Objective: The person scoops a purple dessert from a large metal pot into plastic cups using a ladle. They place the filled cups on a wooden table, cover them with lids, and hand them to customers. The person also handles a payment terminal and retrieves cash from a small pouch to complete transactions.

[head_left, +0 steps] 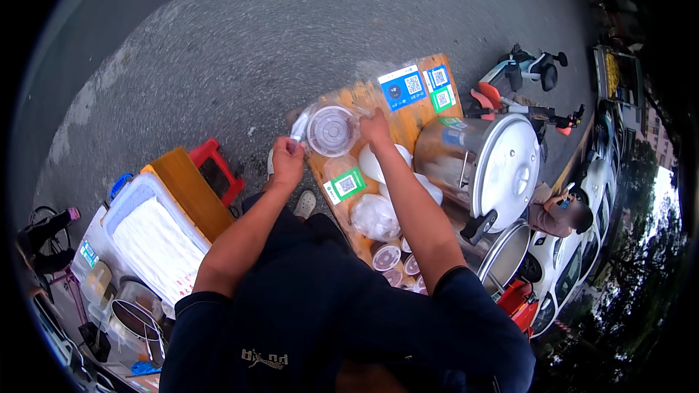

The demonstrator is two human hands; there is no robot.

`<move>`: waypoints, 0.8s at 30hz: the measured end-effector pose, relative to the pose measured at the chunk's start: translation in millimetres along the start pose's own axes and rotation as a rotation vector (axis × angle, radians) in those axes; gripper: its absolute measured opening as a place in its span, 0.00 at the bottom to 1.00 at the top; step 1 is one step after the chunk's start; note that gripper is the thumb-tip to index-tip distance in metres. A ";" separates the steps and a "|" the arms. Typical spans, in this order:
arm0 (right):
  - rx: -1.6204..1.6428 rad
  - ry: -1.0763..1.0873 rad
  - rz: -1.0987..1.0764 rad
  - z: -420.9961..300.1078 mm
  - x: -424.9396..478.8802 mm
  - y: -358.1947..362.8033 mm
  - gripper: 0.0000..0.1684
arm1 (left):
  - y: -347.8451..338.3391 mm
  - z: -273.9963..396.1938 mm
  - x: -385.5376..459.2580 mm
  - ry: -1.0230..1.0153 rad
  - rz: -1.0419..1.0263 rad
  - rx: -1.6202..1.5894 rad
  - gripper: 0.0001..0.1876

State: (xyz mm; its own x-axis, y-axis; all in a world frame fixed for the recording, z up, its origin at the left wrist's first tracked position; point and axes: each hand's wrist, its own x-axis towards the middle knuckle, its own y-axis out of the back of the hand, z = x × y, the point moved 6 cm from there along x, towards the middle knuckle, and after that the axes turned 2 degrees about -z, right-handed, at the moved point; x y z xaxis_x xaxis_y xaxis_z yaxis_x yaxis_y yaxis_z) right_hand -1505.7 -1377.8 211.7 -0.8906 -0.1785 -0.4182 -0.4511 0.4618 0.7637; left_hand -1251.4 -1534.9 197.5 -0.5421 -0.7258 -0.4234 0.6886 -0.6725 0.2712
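A round clear plastic tub with a ribbed lid (331, 130) sits inside a thin clear plastic bag (352, 106) at the corner of a wooden tabletop (405, 130). My left hand (288, 164) pinches the bag's near-left side, where a narrow white strip (300, 124), perhaps a wrapped spoon, shows just above the fingers. On the other side, my right hand (375, 127) has its fingers closed on the bag's edge, though the fingertips are blurred. Under my right forearm lie white bundles (389, 162) and a crumpled clear plastic bag (375, 217).
Printed code cards (403, 89) lie at the table's far end. A large lidded metal pot (505, 172) and an open pot (505, 254) stand right. Lidded cups (386, 256) sit nearer me. Left are a lined plastic bin (155, 234) and red stool (221, 169). A person (560, 215) is beyond the pots.
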 end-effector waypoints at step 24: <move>-0.046 0.486 0.074 -65.7 -94.2 101.0 0.10 | 7.2 78.4 -47.8 0.052 -0.349 -0.432 0.04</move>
State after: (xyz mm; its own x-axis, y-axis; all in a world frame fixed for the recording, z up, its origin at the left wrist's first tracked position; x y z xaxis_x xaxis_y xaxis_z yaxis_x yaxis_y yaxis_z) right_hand -1471.1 -1371.5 360.6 -0.8390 -0.5361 -0.0931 -0.3783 0.4517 0.8080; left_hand -1258.3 -1516.4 287.5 -0.7562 -0.4556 -0.4696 0.6134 -0.7434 -0.2666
